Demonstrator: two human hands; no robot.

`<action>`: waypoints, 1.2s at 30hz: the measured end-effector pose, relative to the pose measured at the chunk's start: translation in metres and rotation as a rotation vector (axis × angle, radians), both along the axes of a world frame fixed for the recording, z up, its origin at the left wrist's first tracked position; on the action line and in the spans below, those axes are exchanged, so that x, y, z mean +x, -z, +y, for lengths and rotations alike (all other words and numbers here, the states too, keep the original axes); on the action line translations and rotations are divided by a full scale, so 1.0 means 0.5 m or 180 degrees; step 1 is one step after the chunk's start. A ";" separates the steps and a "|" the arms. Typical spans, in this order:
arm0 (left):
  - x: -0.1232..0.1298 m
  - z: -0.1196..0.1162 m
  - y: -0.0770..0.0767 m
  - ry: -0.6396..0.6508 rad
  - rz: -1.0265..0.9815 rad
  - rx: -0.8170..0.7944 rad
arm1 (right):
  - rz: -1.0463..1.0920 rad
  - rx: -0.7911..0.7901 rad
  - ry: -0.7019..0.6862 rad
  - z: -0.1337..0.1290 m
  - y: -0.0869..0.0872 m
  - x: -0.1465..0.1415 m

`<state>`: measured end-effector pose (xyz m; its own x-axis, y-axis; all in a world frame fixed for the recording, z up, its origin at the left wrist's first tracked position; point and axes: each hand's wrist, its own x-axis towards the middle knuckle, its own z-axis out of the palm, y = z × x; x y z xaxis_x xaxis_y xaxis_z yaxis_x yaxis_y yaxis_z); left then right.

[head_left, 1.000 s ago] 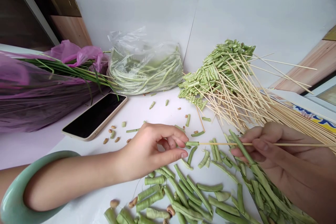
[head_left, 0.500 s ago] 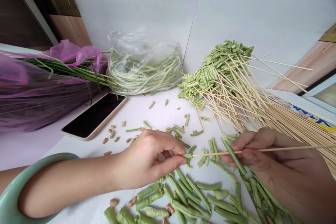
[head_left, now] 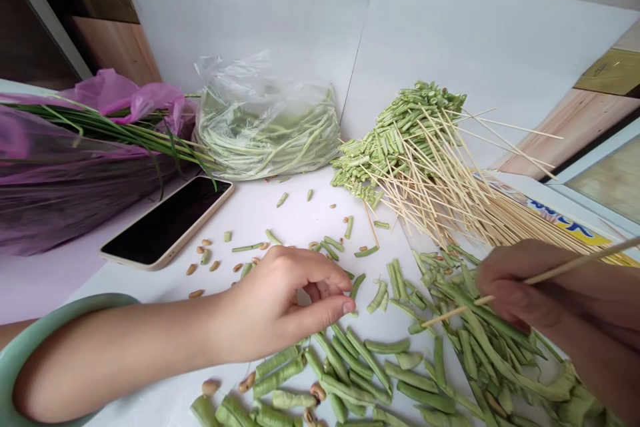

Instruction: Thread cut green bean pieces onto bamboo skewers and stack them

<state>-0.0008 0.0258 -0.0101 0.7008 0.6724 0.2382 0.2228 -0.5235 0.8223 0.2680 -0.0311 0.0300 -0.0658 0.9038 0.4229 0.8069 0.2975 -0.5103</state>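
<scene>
Right hand (head_left: 530, 287) pinches a bare bamboo skewer (head_left: 450, 315), left hand (head_left: 280, 307) hovers half-open over cut long beans (head_left: 345, 357); loaded skewers (head_left: 395, 140) lie stacked, bagged beans (head_left: 270, 137) wait beyond.

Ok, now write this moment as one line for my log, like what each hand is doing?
left hand: holds nothing visible, just above cut green beans | right hand: grips wooden skewer | nearby: threaded skewers, bagged beans

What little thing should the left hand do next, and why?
Probably the left hand should pinch the short piece of green bean just past its fingers. Those fingers look empty, and the right hand holds a bamboo skewer with no bean showing on it.
</scene>
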 end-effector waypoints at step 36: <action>0.000 0.002 -0.003 0.0284 0.0056 0.0350 | -0.0868 0.0073 -0.0840 0.015 -0.024 -0.060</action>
<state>-0.0008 0.0266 -0.0084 0.7613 0.5778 0.2942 0.1852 -0.6287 0.7553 0.2378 -0.0238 0.0420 -0.4079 0.8313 0.3776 0.8063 0.5220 -0.2781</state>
